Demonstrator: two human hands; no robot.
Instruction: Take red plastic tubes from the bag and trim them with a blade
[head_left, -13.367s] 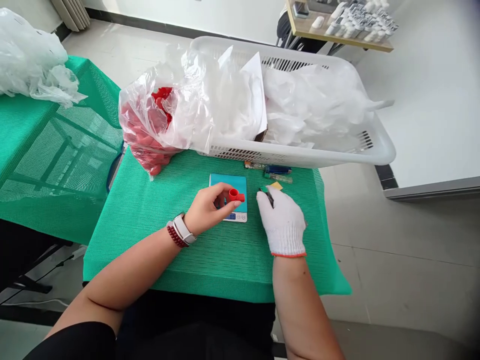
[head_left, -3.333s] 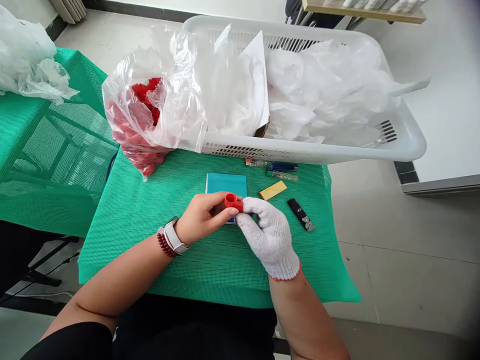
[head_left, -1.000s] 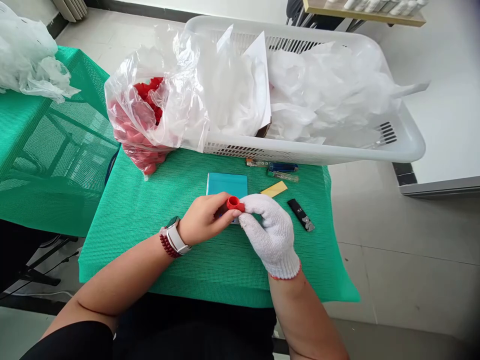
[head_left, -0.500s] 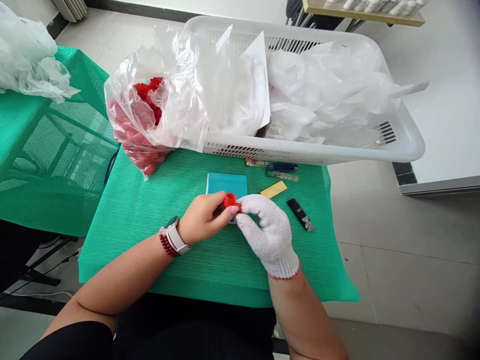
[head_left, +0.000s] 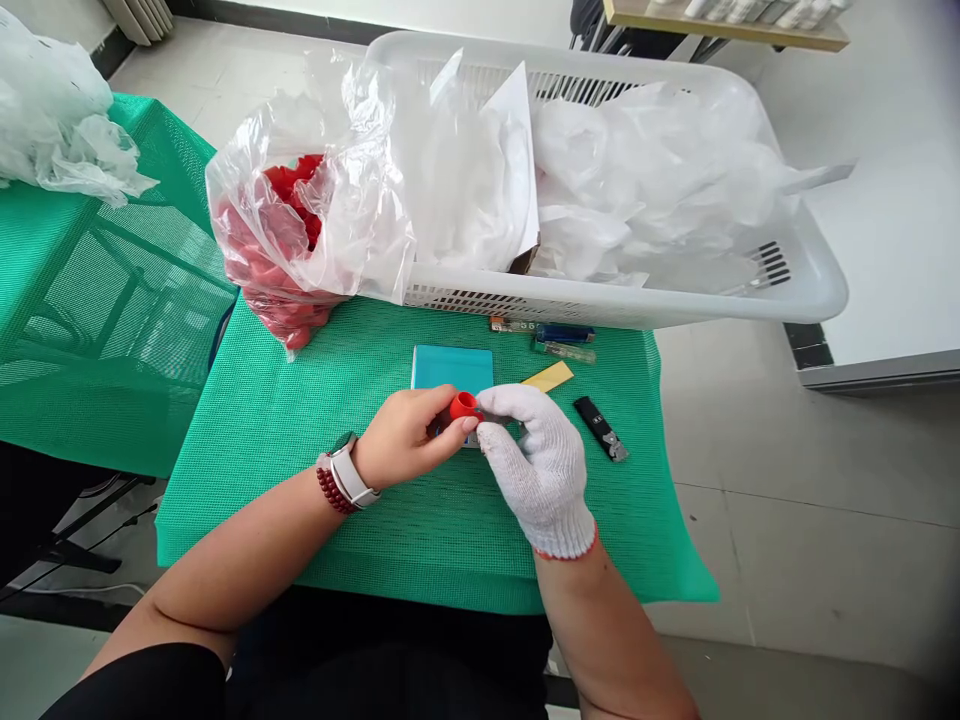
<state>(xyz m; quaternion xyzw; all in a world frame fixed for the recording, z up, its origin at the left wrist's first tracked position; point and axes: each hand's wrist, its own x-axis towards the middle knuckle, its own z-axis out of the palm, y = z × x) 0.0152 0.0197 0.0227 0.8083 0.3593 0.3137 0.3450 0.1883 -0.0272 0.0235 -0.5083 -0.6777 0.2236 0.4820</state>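
My left hand, bare and with a white-strapped watch at the wrist, is closed on a small hollow red plastic part. Its round opening faces up, and a short red edge sticks out to the right between thumb and finger. My right hand wears a white knitted glove; its thumb and forefinger pinch at that right edge, and their tips partly hide what is between them. Beneath the hands lies a light blue flat box or pad, its near part covered by my fingers.
A clear bag of red parts leans against a white plastic basket filled with clear bags. Several lighters, a yellow strip and a black utility knife lie on the green mesh-covered table.
The red part has tilted slightly, so more of its round opening shows. My gloved fingertips have shifted a little to the right.
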